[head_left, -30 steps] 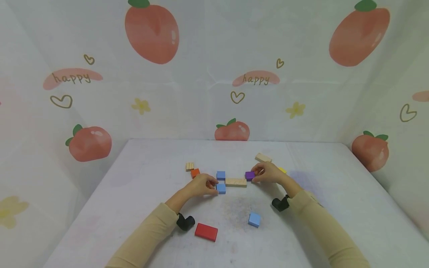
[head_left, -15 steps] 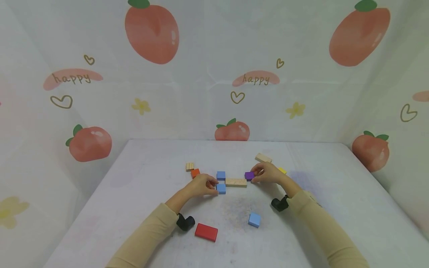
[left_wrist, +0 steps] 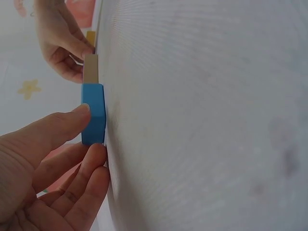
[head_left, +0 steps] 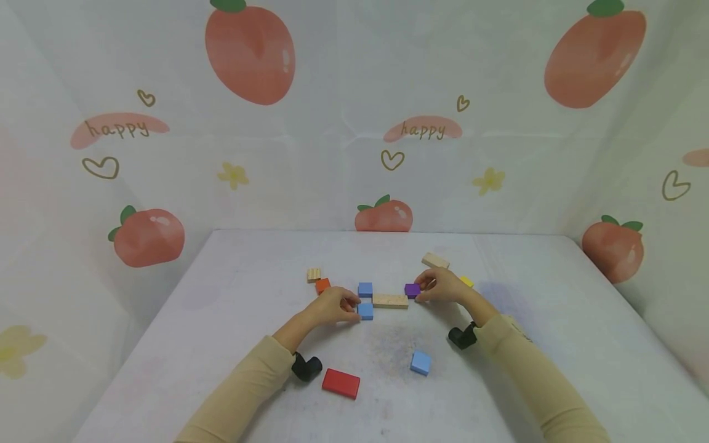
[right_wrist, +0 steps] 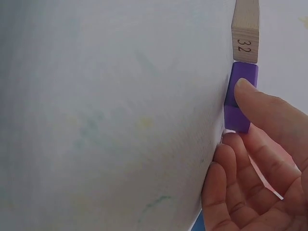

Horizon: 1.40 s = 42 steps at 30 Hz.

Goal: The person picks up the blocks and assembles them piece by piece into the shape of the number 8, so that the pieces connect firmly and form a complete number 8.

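Note:
My left hand (head_left: 335,306) pinches the nearer of two blue blocks (head_left: 365,312) between thumb and fingers; in the left wrist view its thumb lies on the front of that blue block (left_wrist: 93,113). The other blue block (head_left: 365,290) sits just behind it. From this pair a long plain wooden block (head_left: 390,301) extends to the right. At its far end my right hand (head_left: 441,285) pinches a purple block (head_left: 412,291). Up close in the right wrist view, the purple block (right_wrist: 237,115) stands end to end with the wooden block (right_wrist: 246,41), marked 32.
Left of the left hand lie an orange block (head_left: 323,286) and a small striped wooden block (head_left: 314,275). Behind the right hand are another wooden block (head_left: 435,261) and a yellow block (head_left: 467,281). Nearer me are a red block (head_left: 341,383) and a loose blue block (head_left: 420,363).
The right hand has shifted very slightly left with the purple block, towards the wooden block's end. The left hand and the other blocks have stayed in place.

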Available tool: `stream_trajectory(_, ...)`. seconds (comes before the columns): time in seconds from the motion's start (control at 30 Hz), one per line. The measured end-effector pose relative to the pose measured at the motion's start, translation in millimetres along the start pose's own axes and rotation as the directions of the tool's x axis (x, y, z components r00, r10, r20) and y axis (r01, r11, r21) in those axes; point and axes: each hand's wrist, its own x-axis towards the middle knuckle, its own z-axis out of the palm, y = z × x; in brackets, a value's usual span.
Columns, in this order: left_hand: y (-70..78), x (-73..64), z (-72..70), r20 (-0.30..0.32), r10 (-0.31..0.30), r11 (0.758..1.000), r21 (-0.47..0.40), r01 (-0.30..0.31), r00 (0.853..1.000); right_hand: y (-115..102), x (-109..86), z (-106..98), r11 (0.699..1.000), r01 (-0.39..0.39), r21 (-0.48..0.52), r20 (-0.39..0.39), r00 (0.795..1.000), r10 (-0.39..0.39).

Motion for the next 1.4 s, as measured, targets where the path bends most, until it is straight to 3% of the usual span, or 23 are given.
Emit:
stream_trajectory(0.93,2.9,-1.1,-2.4,-0.007,-0.003,1.0,0.03,0.003,1.0,0.7,0.2,0.0,1.0,0.016,0.02,-0.012,1.0,-0.016)
stream_trajectory(1.4,1.6,-0.7,-2.5,0.002,0.042,0.999,0.026,-0.042,0.999,6.0,-0.1,0.5,0.999,0.008,0.032,-0.013,1.0,-0.007)
